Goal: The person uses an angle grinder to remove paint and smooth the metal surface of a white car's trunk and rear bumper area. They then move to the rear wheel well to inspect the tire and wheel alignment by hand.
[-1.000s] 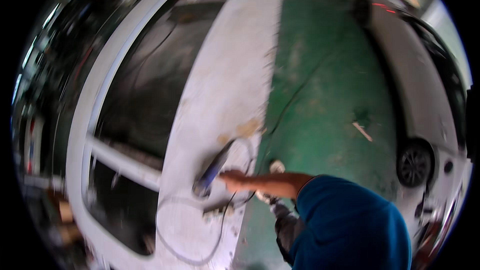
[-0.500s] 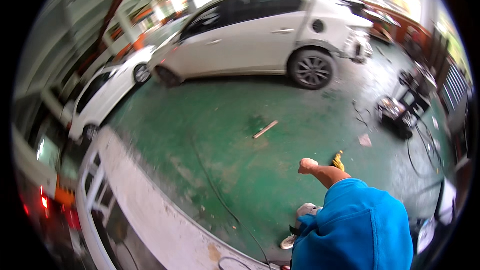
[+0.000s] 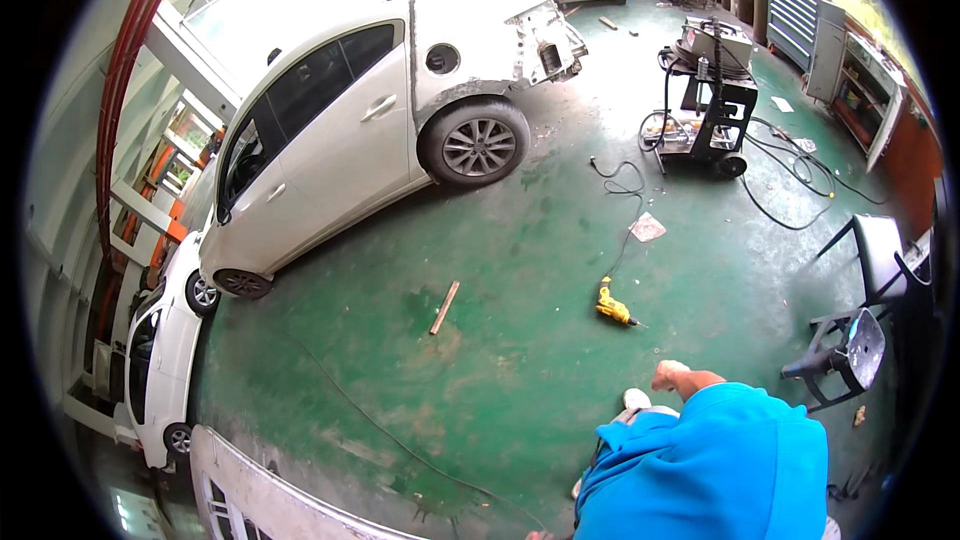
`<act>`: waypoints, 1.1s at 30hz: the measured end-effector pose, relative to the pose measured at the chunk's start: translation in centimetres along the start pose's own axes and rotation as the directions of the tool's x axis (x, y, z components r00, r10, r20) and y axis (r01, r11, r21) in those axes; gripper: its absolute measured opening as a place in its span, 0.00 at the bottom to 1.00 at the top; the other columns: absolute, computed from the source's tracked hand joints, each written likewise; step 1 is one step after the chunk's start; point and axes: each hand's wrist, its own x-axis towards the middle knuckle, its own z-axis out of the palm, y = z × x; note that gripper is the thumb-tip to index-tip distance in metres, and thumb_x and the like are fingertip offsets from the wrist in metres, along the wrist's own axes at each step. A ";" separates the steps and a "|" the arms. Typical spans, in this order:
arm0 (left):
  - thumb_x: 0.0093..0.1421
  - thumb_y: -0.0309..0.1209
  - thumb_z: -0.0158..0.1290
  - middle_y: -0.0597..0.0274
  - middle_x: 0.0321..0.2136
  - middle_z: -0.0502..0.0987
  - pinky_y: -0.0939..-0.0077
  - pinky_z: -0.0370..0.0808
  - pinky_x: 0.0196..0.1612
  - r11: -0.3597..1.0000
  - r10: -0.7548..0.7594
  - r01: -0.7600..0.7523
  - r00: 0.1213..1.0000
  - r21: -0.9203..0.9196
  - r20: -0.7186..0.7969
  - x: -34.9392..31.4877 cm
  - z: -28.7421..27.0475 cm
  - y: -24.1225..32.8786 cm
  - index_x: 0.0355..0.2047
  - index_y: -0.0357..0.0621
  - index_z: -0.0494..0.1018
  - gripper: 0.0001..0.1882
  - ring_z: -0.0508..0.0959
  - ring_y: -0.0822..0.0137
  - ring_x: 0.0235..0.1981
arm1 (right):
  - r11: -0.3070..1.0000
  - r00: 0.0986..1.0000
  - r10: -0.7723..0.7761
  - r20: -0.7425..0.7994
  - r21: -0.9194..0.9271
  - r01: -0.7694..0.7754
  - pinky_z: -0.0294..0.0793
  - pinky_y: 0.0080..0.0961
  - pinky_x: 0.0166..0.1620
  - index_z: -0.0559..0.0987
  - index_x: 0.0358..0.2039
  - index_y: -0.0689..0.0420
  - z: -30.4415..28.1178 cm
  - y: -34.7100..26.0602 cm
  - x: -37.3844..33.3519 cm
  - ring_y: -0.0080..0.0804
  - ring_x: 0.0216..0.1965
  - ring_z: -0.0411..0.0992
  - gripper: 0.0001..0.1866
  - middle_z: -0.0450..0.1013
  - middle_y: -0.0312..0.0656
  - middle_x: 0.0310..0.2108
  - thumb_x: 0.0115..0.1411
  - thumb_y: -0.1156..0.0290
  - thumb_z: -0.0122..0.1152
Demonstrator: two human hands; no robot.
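My right hand (image 3: 670, 376) hangs low over the green floor, its fingers curled into a loose fist with nothing seen in them. The bare forearm comes out of a blue sleeve. Of my left hand only a sliver of skin (image 3: 540, 535) shows at the lower edge; its fingers are hidden. A yellow power drill (image 3: 614, 304) lies on the floor beyond my right hand, apart from it, with its bit toward the right. Its dark cord (image 3: 632, 230) trails away past a crumpled pale sheet (image 3: 647, 227). My light shoe (image 3: 636, 399) is beside the right hand.
A white car (image 3: 330, 130) with a stripped rear stands ahead left; another white car (image 3: 165, 360) is farther left. A wheeled machine cart (image 3: 715, 110) with cables, a stool (image 3: 850, 355) and a chair (image 3: 880, 250) are right. A wood strip (image 3: 445, 308), cable (image 3: 400, 440) and white frame (image 3: 270, 490) lie left.
The view has swung right, bringing the cart, stool and whole drill into clearer sight. The drill now sits farther from my right hand in the picture. That hand stays in a fist.
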 end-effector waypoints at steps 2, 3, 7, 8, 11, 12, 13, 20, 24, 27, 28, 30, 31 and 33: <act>0.66 0.39 0.55 0.45 0.49 0.78 0.54 0.77 0.48 0.999 -0.011 0.010 1.000 0.033 0.026 -0.2 1.5 0.2 0.60 0.35 0.66 0.27 0.80 0.49 0.46 | 0.999 0.995 -0.038 -0.091 -0.002 0.038 0.82 0.34 0.45 0.86 0.37 0.55 -2.1 0.8 2.3 0.39 0.40 0.82 0.18 0.83 0.44 0.38 0.50 0.57 0.67; 0.66 0.39 0.55 0.46 0.48 0.78 0.54 0.77 0.47 0.999 -0.026 0.024 0.999 0.049 0.032 -0.7 2.1 0.0 0.59 0.35 0.66 0.27 0.80 0.49 0.46 | 0.998 0.990 -0.064 -0.129 -0.009 0.063 0.82 0.34 0.43 0.87 0.35 0.55 -2.8 0.9 3.1 0.39 0.37 0.83 0.18 0.83 0.44 0.36 0.50 0.55 0.69; 0.66 0.40 0.55 0.47 0.48 0.79 0.54 0.77 0.47 0.991 -0.066 0.057 0.995 0.121 0.074 -1.4 4.4 0.7 0.58 0.35 0.67 0.27 0.80 0.50 0.45 | 0.967 0.955 -0.241 -0.173 0.036 0.250 0.81 0.37 0.46 0.86 0.35 0.57 -6.2 -2.9 4.9 0.43 0.40 0.82 0.20 0.83 0.48 0.36 0.48 0.55 0.67; 0.66 0.40 0.55 0.47 0.47 0.79 0.54 0.77 0.46 0.988 -0.073 0.061 0.994 0.140 0.077 -1.3 4.4 1.1 0.58 0.35 0.67 0.27 0.80 0.50 0.45 | 0.947 0.923 -0.305 -0.232 0.029 0.320 0.80 0.36 0.46 0.86 0.37 0.58 -6.5 -4.1 4.7 0.44 0.40 0.82 0.21 0.83 0.48 0.36 0.48 0.56 0.67; 0.67 0.41 0.55 0.47 0.47 0.80 0.55 0.78 0.46 0.980 -0.093 0.077 0.992 0.185 0.084 -0.4 3.8 2.8 0.57 0.34 0.68 0.26 0.80 0.51 0.45 | 0.878 0.902 -0.374 -0.215 0.233 0.419 0.80 0.37 0.48 0.85 0.42 0.58 -6.5 -6.1 3.1 0.45 0.42 0.81 0.24 0.82 0.51 0.38 0.48 0.55 0.67; 0.67 0.41 0.55 0.48 0.47 0.80 0.55 0.78 0.46 0.978 -0.094 0.076 0.992 0.192 0.088 0.4 3.5 3.6 0.57 0.34 0.68 0.26 0.80 0.51 0.44 | 0.876 0.910 -0.364 -0.197 0.261 0.407 0.80 0.37 0.49 0.84 0.44 0.57 -6.3 -6.1 3.0 0.46 0.43 0.81 0.25 0.82 0.51 0.38 0.48 0.55 0.67; 0.67 0.41 0.55 0.48 0.47 0.80 0.55 0.78 0.46 0.977 -0.092 0.074 0.992 0.199 0.085 1.3 2.9 4.6 0.57 0.34 0.69 0.26 0.80 0.51 0.44 | 0.873 0.918 -0.354 -0.179 0.290 0.393 0.79 0.37 0.50 0.84 0.46 0.56 -5.7 -6.1 2.6 0.47 0.44 0.81 0.26 0.82 0.51 0.39 0.48 0.55 0.68; 0.67 0.43 0.54 0.49 0.45 0.81 0.56 0.78 0.44 0.996 0.005 -0.009 0.999 0.085 0.047 9.5 -1.1 12.2 0.55 0.33 0.70 0.26 0.81 0.53 0.43 | 0.975 0.985 -0.001 -0.173 0.219 0.040 0.78 0.38 0.53 0.85 0.45 0.54 -2.4 -1.0 2.3 0.47 0.47 0.80 0.23 0.82 0.50 0.43 0.49 0.57 0.66; 0.67 0.41 0.54 0.48 0.46 0.81 0.55 0.79 0.44 0.998 0.024 -0.030 0.995 0.063 0.092 13.6 -3.1 15.0 0.55 0.34 0.71 0.24 0.82 0.52 0.44 | 0.963 0.983 0.063 -0.175 0.270 -0.014 0.82 0.33 0.42 0.87 0.30 0.57 -3.7 0.2 2.3 0.38 0.33 0.82 0.17 0.83 0.43 0.29 0.48 0.56 0.68; 0.68 0.35 0.53 0.46 0.48 0.80 0.54 0.79 0.44 0.995 -0.018 0.004 0.990 0.098 0.141 15.4 -4.3 16.2 0.57 0.36 0.69 0.22 0.83 0.51 0.44 | 0.947 0.964 0.060 -0.261 0.319 0.027 0.81 0.34 0.39 0.87 0.24 0.57 -4.5 -1.2 2.1 0.35 0.30 0.81 0.16 0.82 0.43 0.24 0.48 0.56 0.69; 0.68 0.35 0.53 0.47 0.47 0.80 0.55 0.80 0.43 0.992 -0.036 0.017 0.987 0.126 0.154 15.7 -4.5 16.8 0.57 0.36 0.70 0.21 0.83 0.52 0.43 | 0.935 0.962 0.045 -0.270 0.350 0.054 0.81 0.34 0.38 0.87 0.27 0.58 -5.2 -2.6 1.5 0.36 0.30 0.81 0.16 0.82 0.44 0.26 0.48 0.56 0.69; 0.69 0.34 0.53 0.48 0.45 0.81 0.59 0.81 0.37 0.978 -0.072 0.033 0.980 0.208 0.183 16.8 -4.5 18.3 0.55 0.35 0.71 0.19 0.84 0.53 0.40 | 0.889 0.945 0.018 -0.327 0.437 0.134 0.81 0.33 0.39 0.86 0.33 0.59 -5.3 -4.9 1.0 0.38 0.31 0.82 0.18 0.83 0.45 0.29 0.48 0.57 0.70; 0.69 0.34 0.53 0.48 0.45 0.81 0.60 0.81 0.35 0.961 -0.089 0.038 0.980 0.274 0.176 17.4 -4.9 18.9 0.55 0.35 0.71 0.19 0.84 0.53 0.39 | 0.855 0.929 0.003 -0.370 0.483 0.190 0.81 0.33 0.40 0.86 0.35 0.59 -5.2 -5.8 0.9 0.38 0.32 0.82 0.19 0.83 0.46 0.31 0.47 0.58 0.70; 0.69 0.34 0.53 0.48 0.44 0.81 0.63 0.82 0.31 0.919 -0.133 0.065 0.980 0.390 0.151 17.8 -5.4 19.5 0.54 0.34 0.71 0.19 0.85 0.53 0.36 | 0.849 0.916 -0.013 -0.401 0.480 0.223 0.81 0.33 0.45 0.84 0.43 0.60 -6.0 -8.2 -0.5 0.41 0.37 0.82 0.24 0.82 0.49 0.39 0.47 0.60 0.70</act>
